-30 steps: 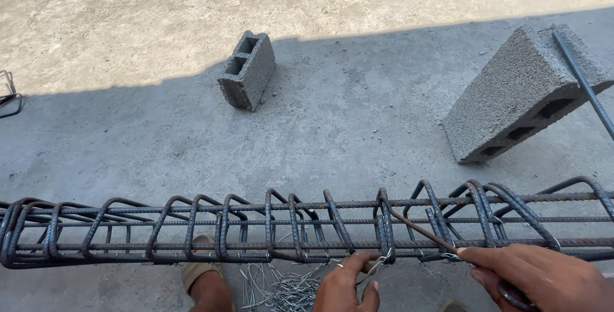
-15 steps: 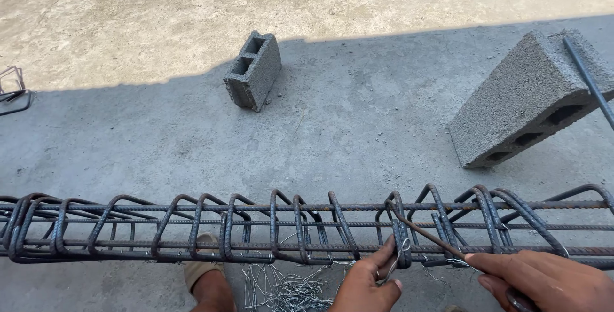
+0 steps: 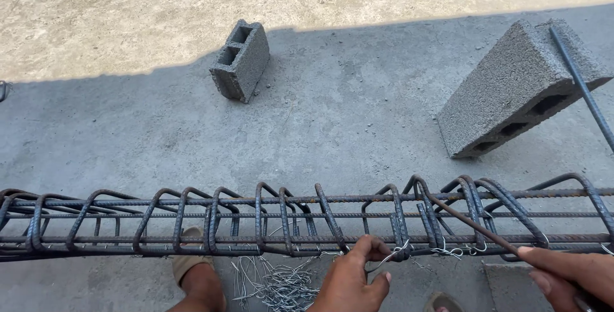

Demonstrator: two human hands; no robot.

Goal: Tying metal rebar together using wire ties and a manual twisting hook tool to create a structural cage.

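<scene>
Left hand [image 3: 350, 280] shifted right along near bar, fingers pinching thin wire [image 3: 395, 252]: soft, light. Right hand [image 3: 569, 275] closed on hook tool [image 3: 473, 224]. Rebar cage [image 3: 256, 222] stiff, heavy.

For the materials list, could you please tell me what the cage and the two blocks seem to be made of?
Cage: ribbed steel bars, dull brown, likely light rust. Small block and big block: grey concrete by the look, coarse and grainy, with hollow cores.
</scene>
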